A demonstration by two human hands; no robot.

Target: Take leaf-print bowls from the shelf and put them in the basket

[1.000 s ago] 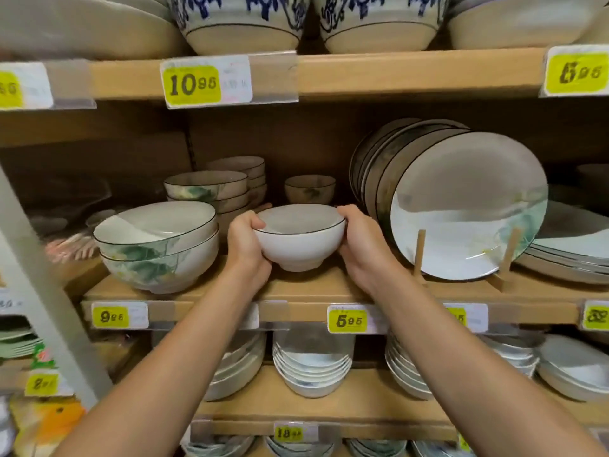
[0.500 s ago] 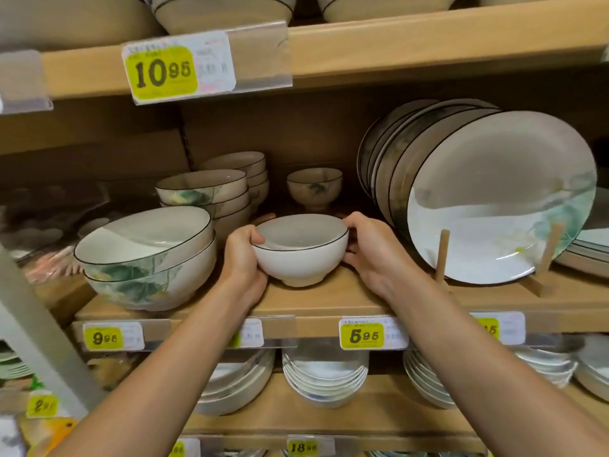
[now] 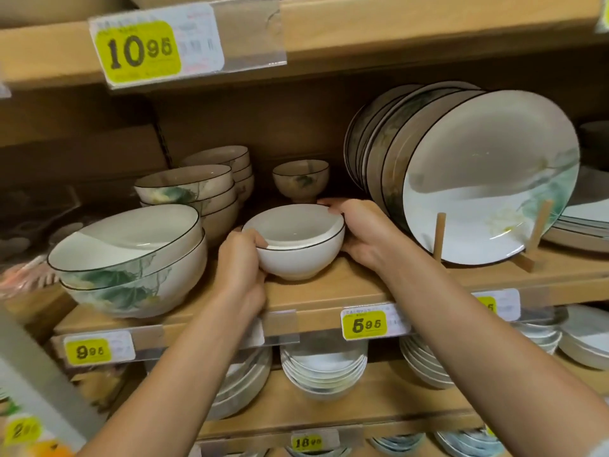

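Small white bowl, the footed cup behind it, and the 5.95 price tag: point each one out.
small white bowl (image 3: 296,262), head view, front outer wall.
footed cup (image 3: 300,180), head view, its printed side.
5.95 price tag (image 3: 364,325), head view, yellow sticker.

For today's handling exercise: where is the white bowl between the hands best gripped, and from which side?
Cup the white bowl at its left and right walls, reaching from the front of the shelf: it is upright, with standing plates close on its right.

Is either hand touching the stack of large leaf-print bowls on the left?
No, the left hand and right hand both grip the small white bowl, clear of the large leaf-print bowls.
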